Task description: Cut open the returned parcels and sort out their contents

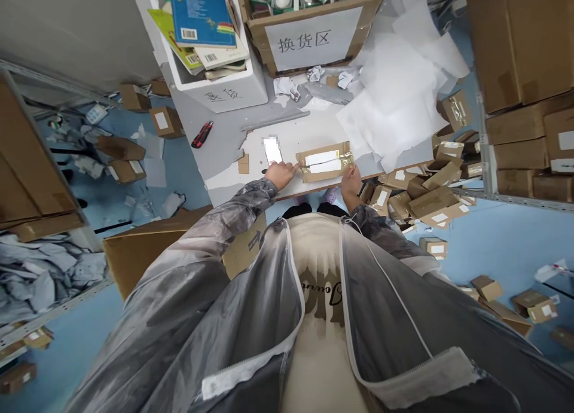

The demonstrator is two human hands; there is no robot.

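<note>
A small taped cardboard box [314, 176] with a white label lies at the table's front edge. My left hand [281, 175] has its fingertips at the box's left end. At its right end, my right hand [351, 181] is closed around the lower corner. Just beyond my left hand lies a phone [271, 152] with a bright white screen. Left of the phone is a small brown cardboard scrap [243, 164]. Farther left, a red and black box cutter [202, 134] rests on the table.
At the back stand a white foam bin [224, 96] of books and a large labelled carton [269, 57] of packed goods. Crumpled paper [287, 88] and white foam sheets [394, 90] cover the table's back and right. Parcels [433, 204] are piled on the floor at right.
</note>
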